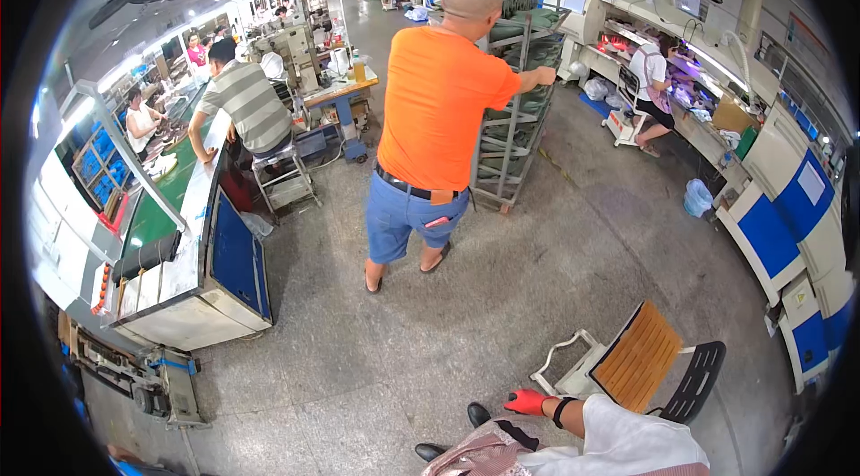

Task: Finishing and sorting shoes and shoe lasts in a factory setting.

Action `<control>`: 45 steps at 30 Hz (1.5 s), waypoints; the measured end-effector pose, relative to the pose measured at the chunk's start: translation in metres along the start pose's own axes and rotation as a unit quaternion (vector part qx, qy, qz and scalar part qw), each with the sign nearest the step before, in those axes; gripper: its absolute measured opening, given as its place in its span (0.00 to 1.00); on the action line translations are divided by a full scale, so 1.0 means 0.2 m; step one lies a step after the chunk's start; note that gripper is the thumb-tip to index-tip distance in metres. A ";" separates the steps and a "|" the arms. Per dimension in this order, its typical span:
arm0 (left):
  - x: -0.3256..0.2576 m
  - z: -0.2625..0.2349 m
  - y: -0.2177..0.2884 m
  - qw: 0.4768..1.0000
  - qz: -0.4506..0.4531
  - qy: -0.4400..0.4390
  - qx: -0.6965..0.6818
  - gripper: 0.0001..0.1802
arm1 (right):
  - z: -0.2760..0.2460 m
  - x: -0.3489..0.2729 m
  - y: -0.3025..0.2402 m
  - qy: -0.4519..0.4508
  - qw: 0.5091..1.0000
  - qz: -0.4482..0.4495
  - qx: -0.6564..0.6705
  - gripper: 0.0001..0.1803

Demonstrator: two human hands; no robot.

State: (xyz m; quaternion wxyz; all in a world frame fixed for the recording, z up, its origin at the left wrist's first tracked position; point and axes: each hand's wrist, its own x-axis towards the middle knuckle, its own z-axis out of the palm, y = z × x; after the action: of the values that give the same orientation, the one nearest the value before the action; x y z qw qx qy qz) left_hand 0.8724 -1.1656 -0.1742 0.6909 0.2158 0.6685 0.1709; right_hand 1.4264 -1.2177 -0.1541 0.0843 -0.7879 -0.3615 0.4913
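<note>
My right hand (527, 402), in a red glove with bare fingertips, hangs low in front of my body. Its fingers look loosely curled together, and no object shows in them. A dark band (562, 412) circles that wrist. Nearest to the hand is a chair (638, 355) with a slatted wooden seat and a black backrest, just to its right; the two look apart. Pinkish cloth (484, 458) covers my front. My left hand does not show.
Ahead, a person in an orange shirt (443, 109) grips a tall metal rack (511, 131) of dark green items. A workbench with a blue panel (240, 257) and seated workers stand left. On the right are blue-and-white machines (761, 230), a seated worker and a bluish bin (697, 198).
</note>
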 end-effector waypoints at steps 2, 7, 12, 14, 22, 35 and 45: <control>0.00 0.01 -0.01 1.000 -0.013 -0.006 -0.007 0.22 | 0.03 -0.02 0.03 -0.002 1.000 0.000 0.004 0.32; -0.03 0.03 -0.04 0.999 0.004 0.025 0.027 0.21 | 0.04 -0.03 0.05 0.028 1.000 0.003 -0.006 0.28; -0.02 0.02 -0.08 1.000 0.011 0.020 0.015 0.19 | 0.01 -0.01 0.03 -0.037 0.999 0.016 -0.008 0.34; -0.01 0.01 -0.10 1.000 0.007 0.018 0.002 0.19 | 0.02 0.00 0.03 -0.045 0.999 0.014 -0.009 0.34; -0.01 -0.06 -0.18 1.000 0.021 0.013 -0.011 0.16 | 0.13 0.08 0.01 0.065 0.997 -0.006 -0.050 0.27; -0.12 -0.42 -0.27 0.988 0.059 0.144 -0.008 0.18 | 0.33 0.15 -0.55 -0.031 0.999 -0.040 -0.006 0.17; 0.02 -0.71 -0.68 0.958 0.091 0.184 0.198 0.06 | 0.53 0.53 -1.05 -0.091 0.988 -0.037 -0.116 0.17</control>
State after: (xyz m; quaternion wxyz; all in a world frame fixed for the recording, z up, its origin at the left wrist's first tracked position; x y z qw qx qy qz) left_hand 0.7245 -1.2690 -0.2505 0.4807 0.3735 0.7820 0.1342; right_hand 1.2623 -1.0208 -0.1809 -0.0229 -0.7303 -0.4510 0.5126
